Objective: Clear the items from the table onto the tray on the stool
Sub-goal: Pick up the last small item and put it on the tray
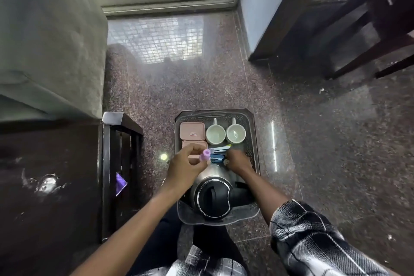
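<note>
Fingers (200, 164) of the left hand (183, 164) are pinching a small purple tube (205, 155) over the tray (254, 141), just beyond the kettle (212, 195); it is looking light, stiff and slick, suiting a grip across its middle. The right hand (238, 161) is curling over the sachets (219, 149) there, its grip hidden, so I cannot tell its hold.
</note>
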`<state>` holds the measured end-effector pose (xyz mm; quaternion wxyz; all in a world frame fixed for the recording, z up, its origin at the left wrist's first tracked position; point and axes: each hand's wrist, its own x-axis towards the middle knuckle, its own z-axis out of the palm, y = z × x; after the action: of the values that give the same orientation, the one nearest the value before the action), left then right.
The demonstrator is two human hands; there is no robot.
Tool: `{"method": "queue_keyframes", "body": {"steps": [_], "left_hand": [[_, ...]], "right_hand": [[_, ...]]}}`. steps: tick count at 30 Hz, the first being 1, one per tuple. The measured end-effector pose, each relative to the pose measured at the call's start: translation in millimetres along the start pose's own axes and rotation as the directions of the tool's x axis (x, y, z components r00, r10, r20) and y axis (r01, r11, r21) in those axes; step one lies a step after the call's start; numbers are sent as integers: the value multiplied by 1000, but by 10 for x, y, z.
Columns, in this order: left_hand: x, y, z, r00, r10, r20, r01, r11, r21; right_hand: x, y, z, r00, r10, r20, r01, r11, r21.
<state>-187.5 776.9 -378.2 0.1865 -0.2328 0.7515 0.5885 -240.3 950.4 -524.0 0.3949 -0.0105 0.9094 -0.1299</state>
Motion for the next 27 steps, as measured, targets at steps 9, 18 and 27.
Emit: {"method": "queue_keyframes", "body": {"steps": [9,18,27], "left_hand": [[57,57,46,999,-31,34,26,990,136],[103,68,283,994,4,107,-48,908,415],[61,-9,224,976,-32,217,-69,896,439]], "right_hand": [[-384,-5,-418,988,63,-138,-25,965,262],[-1259,-434,-670,998,-21,-61,64,455,888],[-639,7,-522,941,159,-298,-23,911,413]]}}
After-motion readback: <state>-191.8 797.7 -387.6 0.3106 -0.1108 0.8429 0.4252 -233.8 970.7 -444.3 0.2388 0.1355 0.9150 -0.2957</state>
